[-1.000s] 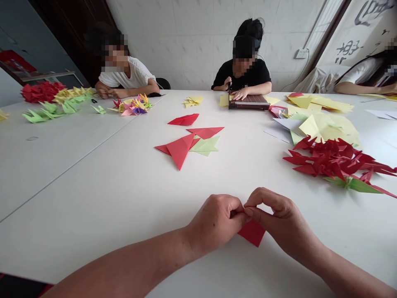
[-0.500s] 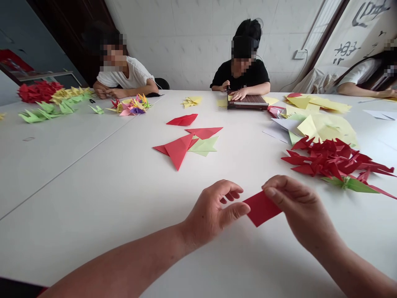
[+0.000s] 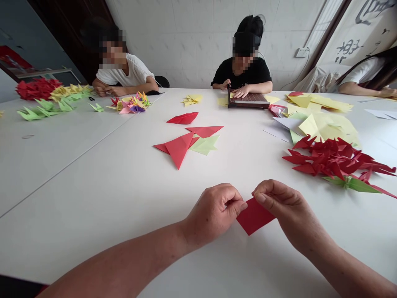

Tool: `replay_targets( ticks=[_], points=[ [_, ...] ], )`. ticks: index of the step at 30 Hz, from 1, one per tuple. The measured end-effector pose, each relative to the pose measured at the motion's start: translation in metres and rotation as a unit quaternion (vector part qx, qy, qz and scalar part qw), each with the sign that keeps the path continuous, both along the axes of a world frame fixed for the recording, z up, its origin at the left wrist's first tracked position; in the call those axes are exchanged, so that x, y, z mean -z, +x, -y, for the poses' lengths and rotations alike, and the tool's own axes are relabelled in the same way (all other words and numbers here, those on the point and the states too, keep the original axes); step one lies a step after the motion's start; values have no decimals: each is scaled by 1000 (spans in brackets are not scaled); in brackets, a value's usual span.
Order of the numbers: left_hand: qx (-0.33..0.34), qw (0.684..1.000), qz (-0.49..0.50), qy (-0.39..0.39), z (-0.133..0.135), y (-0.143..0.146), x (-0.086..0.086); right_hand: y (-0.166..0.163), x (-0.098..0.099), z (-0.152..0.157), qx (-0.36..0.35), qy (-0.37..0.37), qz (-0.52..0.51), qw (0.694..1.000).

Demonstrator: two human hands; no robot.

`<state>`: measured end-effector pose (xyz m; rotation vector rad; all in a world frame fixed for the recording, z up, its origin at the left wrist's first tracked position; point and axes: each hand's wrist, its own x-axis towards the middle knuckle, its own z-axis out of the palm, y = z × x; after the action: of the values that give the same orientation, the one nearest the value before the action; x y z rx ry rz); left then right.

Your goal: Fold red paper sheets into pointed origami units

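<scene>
A small piece of red paper [image 3: 254,217] with straight edges is held up just above the white table between my two hands. My left hand [image 3: 215,213] is closed, thumb and forefinger pinching the paper's upper left corner. At the opposite upper corner, my right hand [image 3: 283,203] grips the paper between thumb and fingers. Beyond my hands lie folded red paper pieces [image 3: 179,149] beside a pale green folded piece [image 3: 205,143]. A heap of red folded paper shapes [image 3: 335,159] sits to the right, with a green one [image 3: 356,184] at its near side.
Across the white table [image 3: 93,198], a person in black [image 3: 242,74] has a hand on a paper trimmer [image 3: 249,101]. Another in white [image 3: 127,74] sits at the left near colourful folded papers [image 3: 133,103]. Yellow sheets [image 3: 331,126] lie at the right, where a third person's arm [image 3: 359,87] rests.
My left fingers have closed from a loose curl into a pinch on the paper's corner. My right hand and the paper have shifted slightly left and down.
</scene>
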<state>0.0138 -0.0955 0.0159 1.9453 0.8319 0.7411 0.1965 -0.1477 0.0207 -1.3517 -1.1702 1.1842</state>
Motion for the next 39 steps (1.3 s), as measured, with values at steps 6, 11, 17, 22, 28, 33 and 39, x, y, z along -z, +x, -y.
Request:
replay_targets(
  ticks=[6,11,17,22,28,33,39],
  points=[
    [-10,999,6,-52,-4,-6,-1,8,-10,-3,83,-7,-40,996],
    [19,996,29,-77,0,-4,-1,-1,-9,-1,32,-37,-18,999],
    [13,993,-10,-113,0,-1,-2,16,1,-10,62,3,-8,998],
    [-65,984,38,-160,-9,-5,0,36,4,-18,115,44,46,991],
    [-109,976,82,-170,-15,-4,2,10,11,-10,13,19,46,999],
    [-110,970,87,-200,-14,-3,2,3,17,-9,40,33,19,998],
    [-100,970,85,-203,-12,-1,6,2,18,-7,70,64,55,994]
  ],
)
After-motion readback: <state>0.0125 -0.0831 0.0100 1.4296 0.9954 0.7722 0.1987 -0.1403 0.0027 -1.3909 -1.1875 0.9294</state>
